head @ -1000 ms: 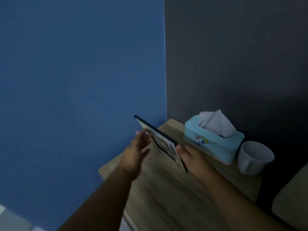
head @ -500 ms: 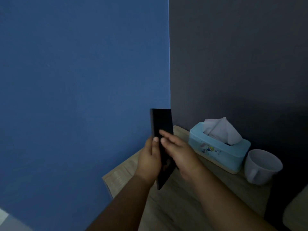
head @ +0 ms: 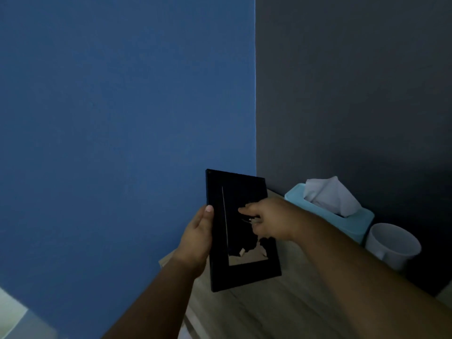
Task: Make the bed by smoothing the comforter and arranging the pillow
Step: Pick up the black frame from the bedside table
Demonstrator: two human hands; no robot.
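— Where were the comforter and the pillow at that moment?

— Neither could be seen from where the person was looking. The view was all corner: a blue wall (head: 122, 130) on the left meeting a dark grey wall (head: 354, 94) on the right, with a wooden nightstand (head: 269, 309) below.

— So what were the hands doing?

— The left hand (head: 195, 241) was closed around the left edge of a black picture frame (head: 244, 272), thumb laid up along the front of the edge, holding it upright and slightly tilted above the nightstand. The back of the frame faced the person.

— And the other one?

— The right hand (head: 266, 221) was at the middle of the frame's back, the forefinger stretched out toward the left and the other fingers curled in. It seemed to pinch something small there, maybe a clip or the stand, but it was too dark to tell for certain.

— Anything else on the nightstand?

— To the right of the frame, against the grey wall, sat a light blue tissue box (head: 362, 221) with a white tissue (head: 330, 194) sticking up out of it. Just beside that, nearer the right edge, stood a white cup (head: 391, 245), its handle turned toward the frame. The room was dim throughout.
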